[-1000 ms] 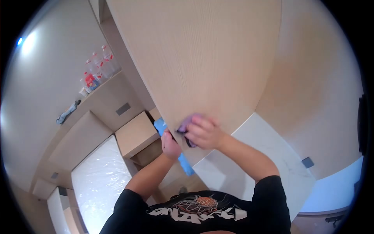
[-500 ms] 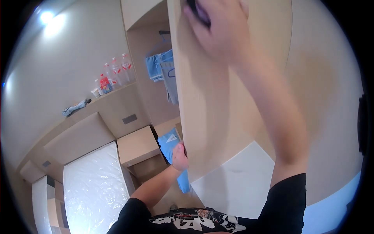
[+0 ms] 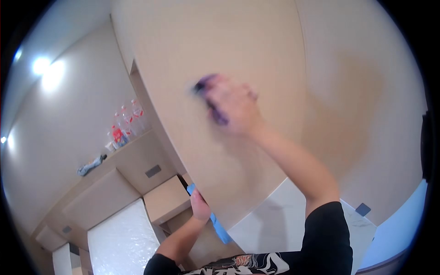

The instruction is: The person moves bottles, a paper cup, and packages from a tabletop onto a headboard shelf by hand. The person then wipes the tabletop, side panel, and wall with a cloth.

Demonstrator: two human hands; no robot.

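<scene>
A large light wood-grain door panel [image 3: 220,41] fills the middle of the view. Pressed to its face is my right hand [image 3: 233,105], blurred by motion, with its fingers round a purple and black cloth [image 3: 218,114]. Lower down, my left hand [image 3: 200,206] grips the panel's left edge, its thumb on the near side and its other fingers mostly hidden. Behind that hand, part of a blue cloth item [image 3: 220,229] shows past the edge.
Several plastic bottles [image 3: 124,121] and a grey-blue bundle [image 3: 90,166] lie along a ledge at the left. Below are a plastic-covered mattress [image 3: 120,238] and a wooden bedside cabinet [image 3: 167,199]. A white surface [image 3: 270,220] lies beyond the panel's bottom edge.
My right hand went up the panel with the cloth, then came back down and left to mid-height. The door has swung, hiding the hanging clothes seen half a second ago. My left hand keeps its edge grip.
</scene>
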